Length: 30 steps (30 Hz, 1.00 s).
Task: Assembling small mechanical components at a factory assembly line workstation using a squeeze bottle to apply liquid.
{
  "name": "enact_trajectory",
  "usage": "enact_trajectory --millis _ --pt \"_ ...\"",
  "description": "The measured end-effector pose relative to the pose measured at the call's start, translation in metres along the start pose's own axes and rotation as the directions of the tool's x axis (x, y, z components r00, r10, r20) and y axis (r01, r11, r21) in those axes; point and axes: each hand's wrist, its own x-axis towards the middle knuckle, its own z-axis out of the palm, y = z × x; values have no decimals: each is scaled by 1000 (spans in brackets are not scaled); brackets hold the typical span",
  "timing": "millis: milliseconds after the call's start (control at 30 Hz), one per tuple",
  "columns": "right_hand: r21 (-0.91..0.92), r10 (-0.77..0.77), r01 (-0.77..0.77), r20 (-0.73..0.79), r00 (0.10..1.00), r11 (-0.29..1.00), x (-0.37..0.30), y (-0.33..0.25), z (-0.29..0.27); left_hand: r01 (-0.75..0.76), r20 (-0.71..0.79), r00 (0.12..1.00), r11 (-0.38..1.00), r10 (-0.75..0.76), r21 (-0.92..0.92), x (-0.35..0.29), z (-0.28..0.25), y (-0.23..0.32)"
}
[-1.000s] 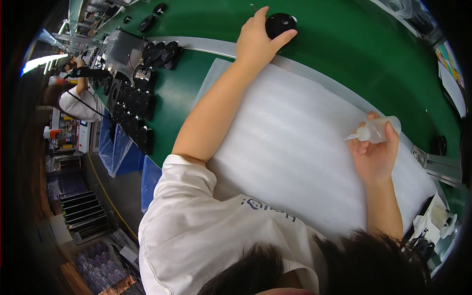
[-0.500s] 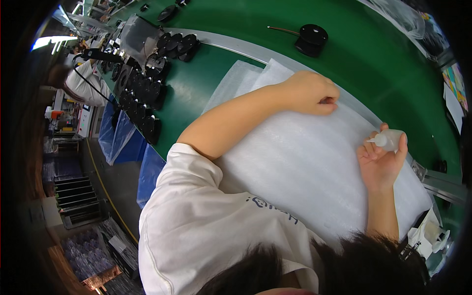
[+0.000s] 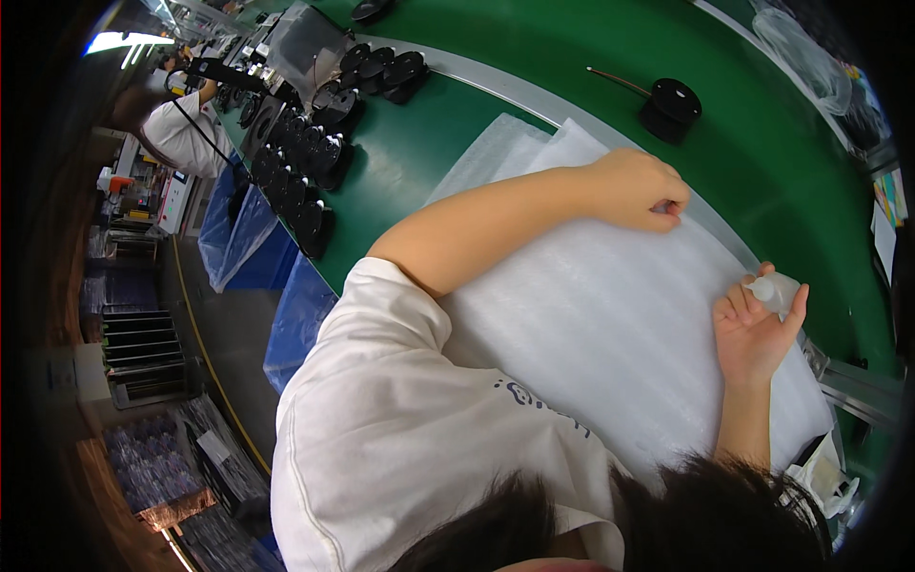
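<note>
My left hand (image 3: pixel 637 191) is curled into a fist over the far edge of a white foam sheet (image 3: pixel 591 315); whatever its fingers enclose is hidden. To the right, my right hand (image 3: pixel 753 329) is palm up, its fingers closed around a small translucent squeeze bottle (image 3: pixel 782 294) with a narrow nozzle. The bottle lies tilted between thumb and fingers, above the sheet's right side. Beyond my left hand, a black round spool-like part (image 3: pixel 670 112) with a thin wire sticking out rests on the green belt (image 3: pixel 543 67).
Many black round parts (image 3: pixel 303 157) crowd the far left of the green table (image 3: pixel 410 143). A metal rail (image 3: pixel 486 84) separates table and belt. Blue plastic-lined bins (image 3: pixel 250 243) stand left of the table. Another person (image 3: pixel 181 133) is farther off. Clear plastic (image 3: pixel 805 57) lies far right.
The whole scene has shifted rightward in the picture as the view turned. The bottle has turned a little in my right hand. My left hand remains closed over the sheet.
</note>
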Motion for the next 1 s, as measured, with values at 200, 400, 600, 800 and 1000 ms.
enact_trajectory --millis 200,400,600,800,1000 --pt "-21 12 -12 3 1000 1000 -3 -2 -1 -18 -5 1000 1000 18 -11 3 4 1" --pt "-8 -1 1 -47 999 1000 -4 0 2 -17 8 1000 1000 17 14 1 4 0" --pt "-5 16 -17 -14 1000 1000 0 -2 -2 12 39 999 1000 -12 11 4 4 -3" --pt "-5 24 -24 -39 999 1000 -2 -1 1 19 19 1000 1000 -19 0 1 2 1" --pt "-1 20 -21 -46 999 1000 -3 1 5 -8 -2 1000 1000 8 -22 1 4 -1"
